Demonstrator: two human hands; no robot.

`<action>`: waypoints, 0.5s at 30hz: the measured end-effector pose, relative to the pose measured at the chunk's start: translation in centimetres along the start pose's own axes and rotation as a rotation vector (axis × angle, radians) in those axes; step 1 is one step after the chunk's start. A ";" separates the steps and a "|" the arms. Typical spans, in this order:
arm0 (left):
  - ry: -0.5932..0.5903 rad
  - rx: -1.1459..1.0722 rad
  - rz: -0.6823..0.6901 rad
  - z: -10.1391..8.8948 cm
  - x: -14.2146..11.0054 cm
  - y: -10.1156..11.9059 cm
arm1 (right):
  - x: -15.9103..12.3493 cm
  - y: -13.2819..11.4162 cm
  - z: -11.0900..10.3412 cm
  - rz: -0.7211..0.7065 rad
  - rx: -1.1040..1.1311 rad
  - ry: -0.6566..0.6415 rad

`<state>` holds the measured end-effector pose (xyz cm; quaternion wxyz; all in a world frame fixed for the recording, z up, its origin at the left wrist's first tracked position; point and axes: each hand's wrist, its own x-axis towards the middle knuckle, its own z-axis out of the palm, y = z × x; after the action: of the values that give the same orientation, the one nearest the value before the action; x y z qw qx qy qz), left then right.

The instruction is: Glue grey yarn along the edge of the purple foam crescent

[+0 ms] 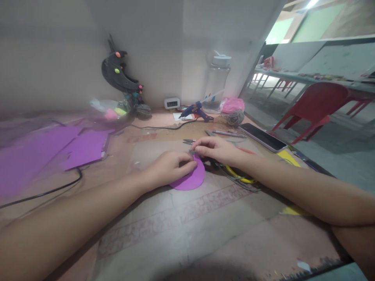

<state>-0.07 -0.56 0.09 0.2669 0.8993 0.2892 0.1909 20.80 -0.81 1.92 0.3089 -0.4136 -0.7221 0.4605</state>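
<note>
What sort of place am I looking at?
Probably a small craft workshop: a glue gun and yarn sit on the table, with purple sheets at the left.

purple disc point(195, 180) partly behind fingers point(187, 168)

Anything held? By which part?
The left hand holds the flat, round purple piece by its far side, thumb on top; whether the right hand grips anything can't be told.

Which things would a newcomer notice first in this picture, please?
Probably the purple disc at the centre, with the left hand on it and the right hand near its far edge. Then the dark crescent with coloured dots, upper left, and the red chair at right.
</note>
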 end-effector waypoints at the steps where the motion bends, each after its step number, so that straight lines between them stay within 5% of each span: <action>1: -0.001 0.000 0.000 0.0 0.0 0.0 | 0.0 0.0 0.1 0.009 0.005 -0.010; 9: 0.012 -0.055 -0.059 0.0 0.0 0.2 | -0.4 -0.3 0.3 0.068 0.055 -0.022; 15: 0.274 -0.202 -0.193 -0.5 0.1 0.3 | -0.5 -0.5 0.4 0.076 0.067 -0.008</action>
<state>-0.11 -0.56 0.71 0.3309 0.8015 0.3874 0.3132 20.55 -1.54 2.17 0.3019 -0.4283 -0.6913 0.4975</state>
